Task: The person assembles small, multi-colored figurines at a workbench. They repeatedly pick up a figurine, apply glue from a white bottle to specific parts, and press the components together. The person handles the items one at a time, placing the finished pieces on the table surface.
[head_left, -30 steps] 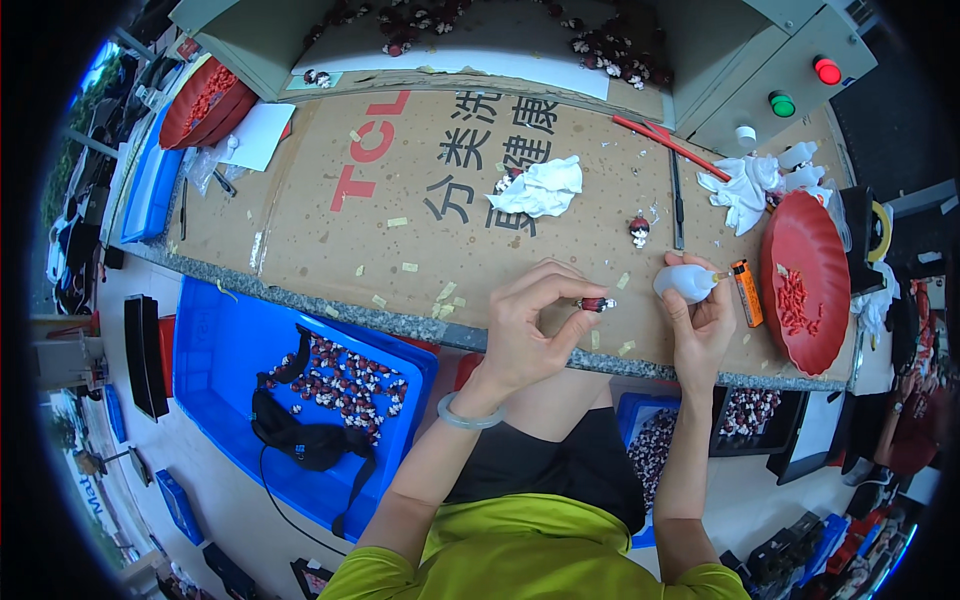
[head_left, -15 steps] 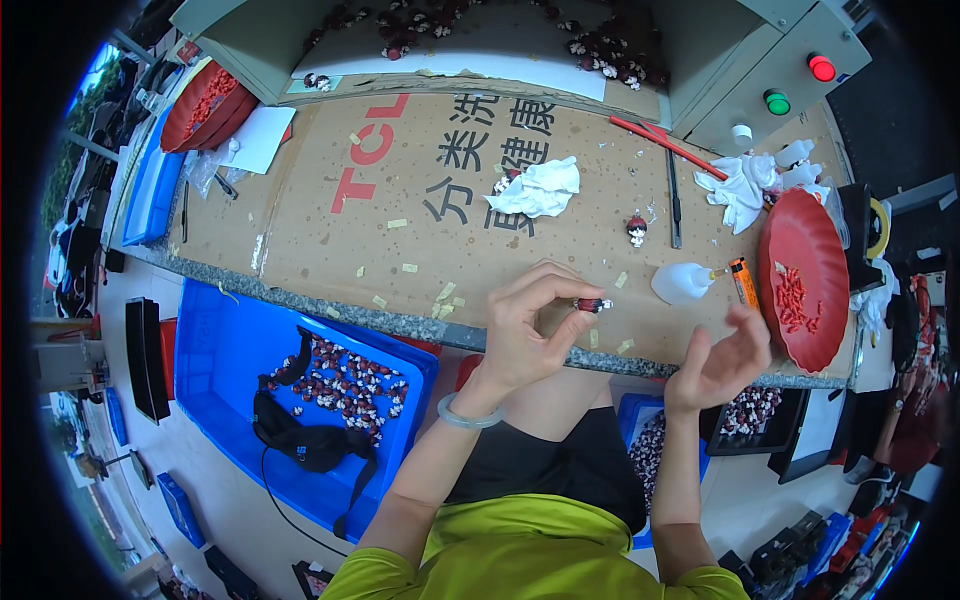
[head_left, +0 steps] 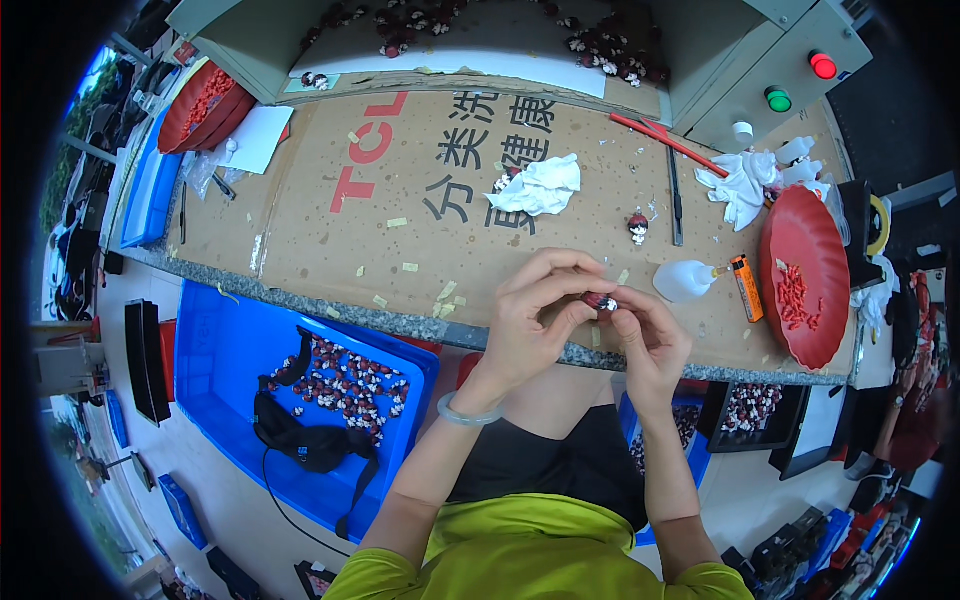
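Observation:
A small dark-red and white figurine (head_left: 600, 301) is pinched between the thumb and fingers of my left hand (head_left: 535, 315), above the front edge of the bench. My right hand (head_left: 652, 340) meets it from the other side, thumb and fingertips closed around the figurine. Whether a smaller piece sits in those right fingertips is hidden. Just beyond my hands, a similar figurine (head_left: 638, 228) stands on the cardboard sheet (head_left: 330, 250). To the right are a white squeeze bottle (head_left: 684, 281) with a thin tip, an orange tube (head_left: 746, 288) and a red dish (head_left: 812, 250) holding small red pieces (head_left: 795, 300).
A crumpled white tissue (head_left: 540, 187) lies mid-bench. At the back, a grey metal cabinet (head_left: 740, 90) holds several figurines. Red tweezers-like sticks (head_left: 670, 145) and a black rod (head_left: 676, 200) lie to the right. Below left, a blue bin (head_left: 230, 350) contains many figurines and a black strap (head_left: 300, 440).
My right hand has moved left and inward from beside the red dish, its fingers closing at the figurine. My left hand stays nearly in place, still holding it.

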### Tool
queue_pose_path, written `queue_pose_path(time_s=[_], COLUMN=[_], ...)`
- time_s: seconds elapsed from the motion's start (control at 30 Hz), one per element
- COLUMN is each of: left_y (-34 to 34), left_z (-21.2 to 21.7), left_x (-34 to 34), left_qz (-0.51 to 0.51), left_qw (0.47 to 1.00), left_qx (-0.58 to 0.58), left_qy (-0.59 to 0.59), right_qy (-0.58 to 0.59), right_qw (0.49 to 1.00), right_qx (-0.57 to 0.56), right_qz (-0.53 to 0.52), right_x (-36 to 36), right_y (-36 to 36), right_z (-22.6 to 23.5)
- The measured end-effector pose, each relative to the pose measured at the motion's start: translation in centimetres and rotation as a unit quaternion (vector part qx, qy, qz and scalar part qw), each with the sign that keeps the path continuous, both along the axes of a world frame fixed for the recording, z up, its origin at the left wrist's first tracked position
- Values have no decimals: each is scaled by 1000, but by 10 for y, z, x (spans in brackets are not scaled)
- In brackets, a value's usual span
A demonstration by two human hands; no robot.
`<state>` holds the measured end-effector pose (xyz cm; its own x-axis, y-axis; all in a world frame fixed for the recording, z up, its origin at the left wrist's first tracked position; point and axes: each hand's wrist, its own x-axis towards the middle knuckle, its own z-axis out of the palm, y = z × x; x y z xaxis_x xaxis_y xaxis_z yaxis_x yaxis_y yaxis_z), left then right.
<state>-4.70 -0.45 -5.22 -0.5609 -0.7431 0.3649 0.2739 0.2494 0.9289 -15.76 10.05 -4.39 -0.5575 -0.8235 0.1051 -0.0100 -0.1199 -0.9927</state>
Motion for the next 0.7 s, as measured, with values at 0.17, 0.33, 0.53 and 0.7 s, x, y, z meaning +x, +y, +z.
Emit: queue_pose_path(time_s=[0.17,0.33,0.53,0.7], left_y=[1,-2,-5,-3], left_z=[2,2,9,0], left_x=[2,0,2,1], left_qz=[-20,2,-2,-12], left_qw=[999,999,998,996], left_qx=[40,-24,-32,-51], left_qy=[-19,-21,-48,-65], right_qy=[-81,-86,-19,-13], right_qw=[996,996,995,994], right_qx=[9,-14,-51,-57], right_qz=[32,15,-89,-97], right_x=[-7,-8,7,8], right_y=[1,-1,-3,-2], right_z=[0,-4,-5,-9])
